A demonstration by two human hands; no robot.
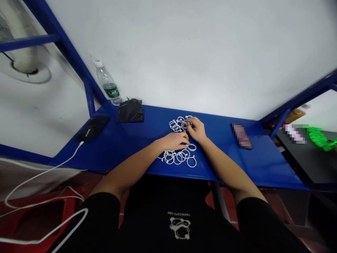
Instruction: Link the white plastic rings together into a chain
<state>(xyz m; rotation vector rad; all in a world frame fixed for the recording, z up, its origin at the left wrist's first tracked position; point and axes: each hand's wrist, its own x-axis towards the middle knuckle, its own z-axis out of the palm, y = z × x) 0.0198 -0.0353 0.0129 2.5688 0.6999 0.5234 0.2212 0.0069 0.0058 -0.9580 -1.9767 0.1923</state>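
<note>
On your black shirt [158,214], a line of small pale lettering sits above a cartoon print [180,228]; it shows upside down and you can't read it surely. The clear bottle [108,84] carries a green label [111,90] with white characters too small to make out, and the pale mark on the black device [91,130] is illegible too. Your left hand [173,141] lies low, palm down, fingers bent and pointing rightward, with slight gaps between them, just beside a single white ring [191,150]. Your right hand [197,129] comes in from the other side, fingers curled leftward at the edge of the far cluster of white rings [179,124]; you can't tell whether either hand pinches a ring. Between your left hand and the table's near edge lies the near cluster of white rings [173,157], overlapping one another. All of them rest on the blue table [152,123], which runs along a pale wall [184,63] between blue frame bars [65,52]. A crumpled black bag [131,110] sits near the bottle, a white cable [63,163] plugs into the device, and a phone [241,135] with a pixelated surface lies to your right.
</note>
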